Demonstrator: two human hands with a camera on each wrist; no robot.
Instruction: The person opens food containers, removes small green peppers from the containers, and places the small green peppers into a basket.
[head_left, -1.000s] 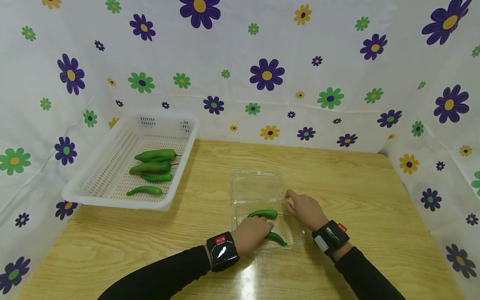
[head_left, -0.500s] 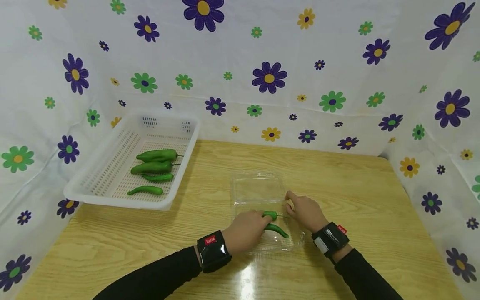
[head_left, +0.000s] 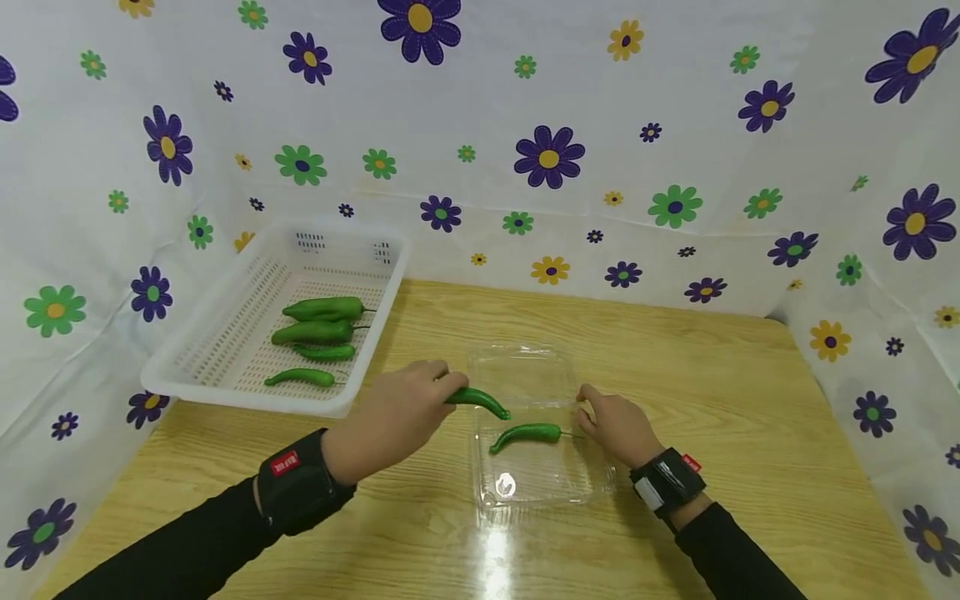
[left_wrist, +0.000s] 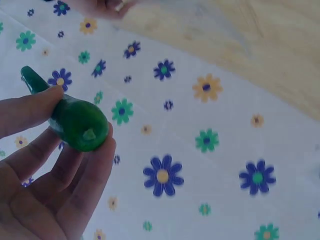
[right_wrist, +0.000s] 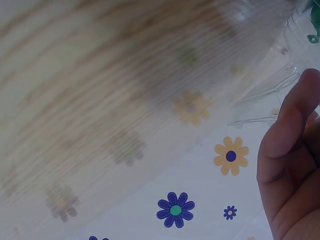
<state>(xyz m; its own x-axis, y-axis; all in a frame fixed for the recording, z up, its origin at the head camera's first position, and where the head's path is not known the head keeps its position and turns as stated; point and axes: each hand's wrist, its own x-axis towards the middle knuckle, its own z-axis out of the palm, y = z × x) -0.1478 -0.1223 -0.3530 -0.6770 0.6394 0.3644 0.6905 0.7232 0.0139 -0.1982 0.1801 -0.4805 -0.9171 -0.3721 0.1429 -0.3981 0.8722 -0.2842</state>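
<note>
My left hand (head_left: 396,421) pinches a green chili pepper (head_left: 482,401) between thumb and fingers, raised over the left side of a clear plastic clamshell box (head_left: 536,482). In the left wrist view the blunt end of this pepper (left_wrist: 82,125) faces the camera. The box lies with its lid laid back, and another green pepper (head_left: 531,434) rests inside its near half. At the box's right edge, close to the hinge, my right hand (head_left: 621,429) grips the plastic with curled fingers. The right wrist view shows the box (right_wrist: 265,95) against those fingertips, partly out of frame.
A white perforated basket (head_left: 243,401) stands at the back left, holding several green peppers (head_left: 318,332). The wooden table (head_left: 675,358) reaches back to a flower-printed cloth (head_left: 480,200) hung on three sides.
My left hand has picked up one pepper from the box and carried it up and to the left. The right hand keeps its place at the box edge. The head view has shifted slightly.
</note>
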